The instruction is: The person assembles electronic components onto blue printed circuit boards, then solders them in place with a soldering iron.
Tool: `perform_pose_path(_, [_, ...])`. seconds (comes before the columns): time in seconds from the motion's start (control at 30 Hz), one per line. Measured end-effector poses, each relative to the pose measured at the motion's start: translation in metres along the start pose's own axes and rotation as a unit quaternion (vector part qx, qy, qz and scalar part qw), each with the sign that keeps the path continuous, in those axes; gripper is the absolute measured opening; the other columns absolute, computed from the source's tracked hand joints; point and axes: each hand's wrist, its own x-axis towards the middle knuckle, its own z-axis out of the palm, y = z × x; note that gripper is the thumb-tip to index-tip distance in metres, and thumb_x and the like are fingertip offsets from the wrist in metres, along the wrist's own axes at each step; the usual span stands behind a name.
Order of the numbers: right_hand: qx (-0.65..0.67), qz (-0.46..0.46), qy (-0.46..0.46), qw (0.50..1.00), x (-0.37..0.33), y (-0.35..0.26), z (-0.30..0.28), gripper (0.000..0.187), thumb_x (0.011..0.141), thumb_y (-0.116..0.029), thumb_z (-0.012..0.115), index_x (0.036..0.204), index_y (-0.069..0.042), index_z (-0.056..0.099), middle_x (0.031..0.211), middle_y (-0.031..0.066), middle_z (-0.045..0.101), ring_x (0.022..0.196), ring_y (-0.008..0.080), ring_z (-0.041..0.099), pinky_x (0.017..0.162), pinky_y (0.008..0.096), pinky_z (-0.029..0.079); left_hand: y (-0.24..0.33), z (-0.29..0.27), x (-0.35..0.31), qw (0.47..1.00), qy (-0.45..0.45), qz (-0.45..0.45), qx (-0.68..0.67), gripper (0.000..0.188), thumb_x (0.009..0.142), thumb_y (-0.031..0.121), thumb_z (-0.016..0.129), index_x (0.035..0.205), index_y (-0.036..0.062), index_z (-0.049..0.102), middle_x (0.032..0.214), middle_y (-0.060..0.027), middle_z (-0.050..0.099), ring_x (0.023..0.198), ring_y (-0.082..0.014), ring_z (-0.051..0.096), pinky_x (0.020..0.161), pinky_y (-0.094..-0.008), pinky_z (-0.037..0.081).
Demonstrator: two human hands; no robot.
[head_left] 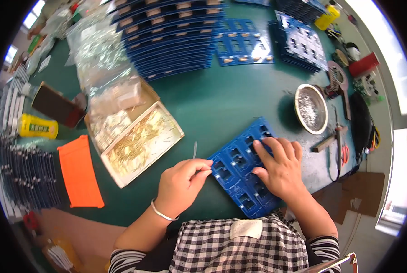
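A blue circuit board panel [236, 160] with rectangular cut-outs lies slanted on the green table in front of me. At its left corner is my left hand [179, 183], thumb and forefinger pinched together; whatever is between the tips is too small to make out. A thin pale strip [195, 150] shows just behind that hand's knuckles; whether the hand holds it I cannot tell. My right hand [281, 169] rests on the panel's right part, thumb and fingers spread, covering some of the cut-outs. Left of my hands, a shallow box [166, 153] contains many thin gold-coloured pins [137, 144].
Tall stacked blue panels [171, 54] stand at the back. More panels [244, 42] lie beside them. A metal bowl [311, 109] of silvery bits is at right, near a soldering iron [338, 150]. Left are an orange sheet [79, 172], a yellow bottle [38, 127] and upright boards [32, 177].
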Motion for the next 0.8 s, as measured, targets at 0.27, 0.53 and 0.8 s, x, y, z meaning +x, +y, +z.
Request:
perform_pose_path(0.27, [0.033, 0.03, -0.002, 0.999, -0.007, 0.003, 0.003, 0.054, 0.08, -0.046, 0.061, 0.123, -0.012, 0.06, 0.117, 0.0044, 0.054, 0.108, 0.0233, 0.049, 0.096, 0.0448, 0.03, 0.015, 0.003, -0.008, 0.997, 0.016, -0.034, -0.064, 0.008, 0.084, 0.003, 0.067, 0.092, 0.002, 0.065, 0.084, -0.0087, 0.069, 0.066, -0.0122, 0.064, 0.056, -0.023, 0.05])
perform_pose_path(0.53, [0.018, 0.026, -0.012, 0.999, -0.006, 0.002, 0.002, 0.053, 0.084, -0.046, 0.059, 0.124, -0.013, 0.058, 0.119, 0.0045, 0.053, 0.11, 0.0239, 0.049, 0.099, 0.0475, 0.026, 0.015, 0.008, -0.013, 0.932, -0.06, -0.171, -0.315, 0.02, 0.089, 0.003, 0.062, 0.109, 0.0005, 0.063, 0.088, -0.007, 0.068, 0.067, -0.0069, 0.061, 0.058, -0.0203, 0.051])
perform_pose_path(0.8, [0.042, 0.026, 0.029, 0.998, -0.023, 0.006, -0.002, 0.042, 0.08, -0.042, 0.065, 0.11, -0.013, 0.066, 0.116, 0.0053, 0.057, 0.11, 0.0234, 0.05, 0.097, 0.0473, 0.029, 0.029, 0.013, -0.008, 0.958, -0.072, -0.155, -0.23, 0.017, 0.089, 0.003, 0.063, 0.106, 0.0004, 0.062, 0.088, -0.0075, 0.068, 0.063, -0.0079, 0.061, 0.058, -0.0205, 0.05])
